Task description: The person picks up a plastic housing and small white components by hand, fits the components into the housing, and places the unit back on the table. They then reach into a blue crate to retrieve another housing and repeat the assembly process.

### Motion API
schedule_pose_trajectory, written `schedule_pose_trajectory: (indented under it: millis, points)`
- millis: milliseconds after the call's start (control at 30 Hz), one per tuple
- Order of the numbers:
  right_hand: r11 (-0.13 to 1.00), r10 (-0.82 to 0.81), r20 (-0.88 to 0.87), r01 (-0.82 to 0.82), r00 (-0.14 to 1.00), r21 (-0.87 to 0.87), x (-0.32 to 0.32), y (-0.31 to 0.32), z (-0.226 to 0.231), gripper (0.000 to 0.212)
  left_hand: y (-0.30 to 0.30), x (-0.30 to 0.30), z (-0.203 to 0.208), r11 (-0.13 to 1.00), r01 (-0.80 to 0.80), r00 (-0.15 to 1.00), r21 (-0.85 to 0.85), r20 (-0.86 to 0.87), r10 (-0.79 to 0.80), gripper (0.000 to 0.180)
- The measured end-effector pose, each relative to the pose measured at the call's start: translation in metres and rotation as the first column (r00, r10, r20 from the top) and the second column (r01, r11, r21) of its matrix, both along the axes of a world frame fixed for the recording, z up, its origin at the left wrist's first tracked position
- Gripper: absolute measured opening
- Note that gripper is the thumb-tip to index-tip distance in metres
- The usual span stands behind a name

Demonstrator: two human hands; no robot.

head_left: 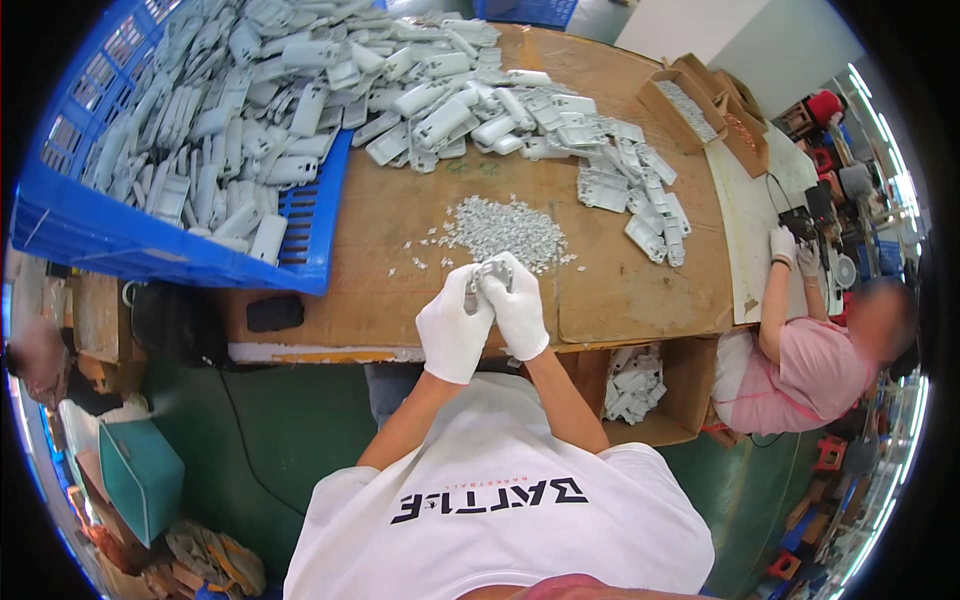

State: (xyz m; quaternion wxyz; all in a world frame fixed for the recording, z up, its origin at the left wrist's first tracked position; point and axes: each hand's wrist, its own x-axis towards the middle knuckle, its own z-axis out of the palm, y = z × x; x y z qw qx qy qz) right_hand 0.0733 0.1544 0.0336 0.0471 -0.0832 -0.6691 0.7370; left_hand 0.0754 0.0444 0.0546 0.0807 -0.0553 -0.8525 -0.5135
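Both my hands wear white gloves and meet at the front edge of the table. My left hand (452,328) is closed on a light grey moulded casing (474,290), whose end shows between the fingers. My right hand (518,312) presses against the same casing from the other side, thumb and fingers bent over it. Most of the casing is covered by the gloves. Just beyond my fingertips lies a loose heap of small whitish pieces (505,232). Behind that heap spreads a long pile of pale grey casings (440,122).
A blue plastic crate (180,250) full of casings stands tilted at the left. A dark pouch (275,313) lies near the front edge. At the right are small cardboard boxes (690,112) and a co-worker (815,370). An open carton (680,420) with casings sits below the table.
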Motion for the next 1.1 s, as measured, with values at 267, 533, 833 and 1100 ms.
schedule_pose_trajectory:
  millis: [267,533,833,1100]
  points:
    - [0.999,-0.019,-0.015,0.018,1.0,-0.027,0.014,0.013,-0.016,0.011,0.007,0.011,-0.009,0.998,0.066,0.998,-0.018,-0.008,-0.066,0.031]
    - [0.996,-0.086,-0.118,0.089,0.989,0.018,0.03,0.044,-0.008,0.027,0.017,-0.011,-0.01,0.986,0.166,0.986,0.003,0.007,-0.166,0.031]
    - [0.992,-0.113,-0.025,0.111,0.993,-0.059,0.043,0.044,-0.013,0.03,0.025,-0.008,-0.006,0.983,0.183,0.982,-0.037,0.053,-0.18,0.033]
    - [0.978,-0.146,-0.027,0.14,0.989,-0.156,0.027,0.038,-0.007,0.045,0.034,-0.001,-0.009,0.988,0.154,0.988,-0.029,-0.027,-0.155,0.029]
